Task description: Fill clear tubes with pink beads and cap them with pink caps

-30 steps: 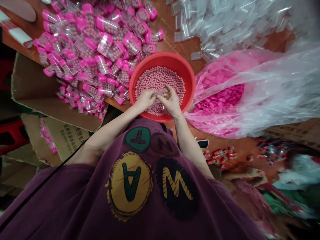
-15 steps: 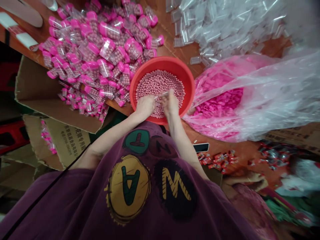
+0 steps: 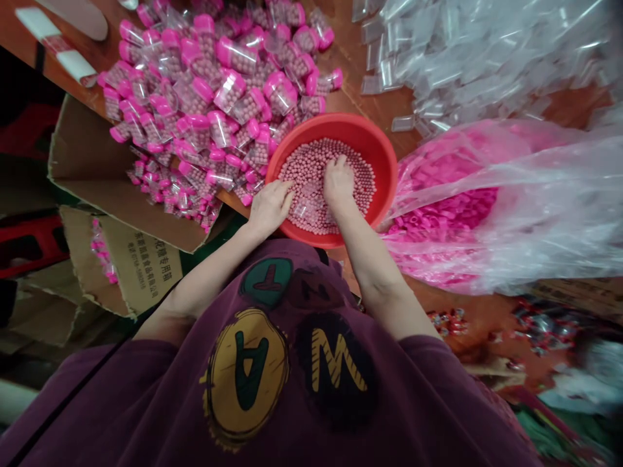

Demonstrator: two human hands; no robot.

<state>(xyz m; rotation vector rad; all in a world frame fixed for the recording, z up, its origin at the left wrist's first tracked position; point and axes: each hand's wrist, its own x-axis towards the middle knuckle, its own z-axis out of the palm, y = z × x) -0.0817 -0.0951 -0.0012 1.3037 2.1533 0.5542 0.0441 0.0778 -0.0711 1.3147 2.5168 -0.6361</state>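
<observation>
A red basin (image 3: 388, 185) holds a heap of small pink balls (image 3: 311, 162). My left hand (image 3: 270, 206) is at the basin's left rim, thumb apart from the fingers, with nothing visible in it. Inside the basin, my right hand (image 3: 339, 181) touches the balls with its fingers curled together; whatever they hold is hidden. A clear plastic container (image 3: 300, 211) lies on the balls between my hands, its outline blurred.
Filled clear jars with pink caps (image 3: 233, 91) are piled left of the basin, partly over a cardboard box (image 3: 92, 159). Empty clear containers (image 3: 423, 58) lie at upper right. A plastic bag of pink caps (image 3: 448, 201) sits right of the basin. Red-wrapped pieces (image 3: 450, 321) lie lower right.
My hands were close together over the balls around a clear piece. They have separated: the left back to the rim, the right further into the basin. The view has shifted, so the scene sits further right.
</observation>
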